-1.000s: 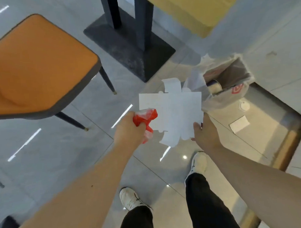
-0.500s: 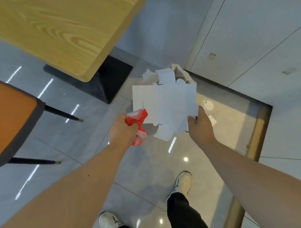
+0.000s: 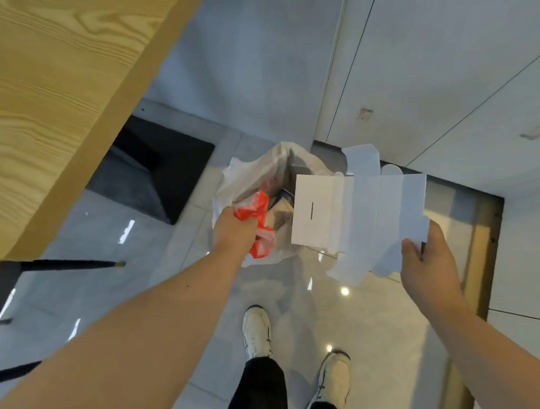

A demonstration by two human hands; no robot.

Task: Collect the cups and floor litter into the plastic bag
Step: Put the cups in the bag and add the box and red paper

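Observation:
A white plastic bag with red print stands open on the floor ahead of my feet, with litter visible inside it. My left hand is closed on a red and white wrapper at the bag's near rim; whether it also grips the rim I cannot tell. My right hand pinches the lower right corner of a flattened white cardboard box, which hangs over the right side of the bag's mouth and hides part of it.
A wooden table fills the upper left, its dark base plate just left of the bag. Black chair legs reach in from the left. Grey wall panels stand behind. My white shoes are below on glossy tiles.
I have stepped closer to the bag, which now sits right under my hands. The left hand with the red wrapper has reached the bag's rim; the white cardboard has shifted right.

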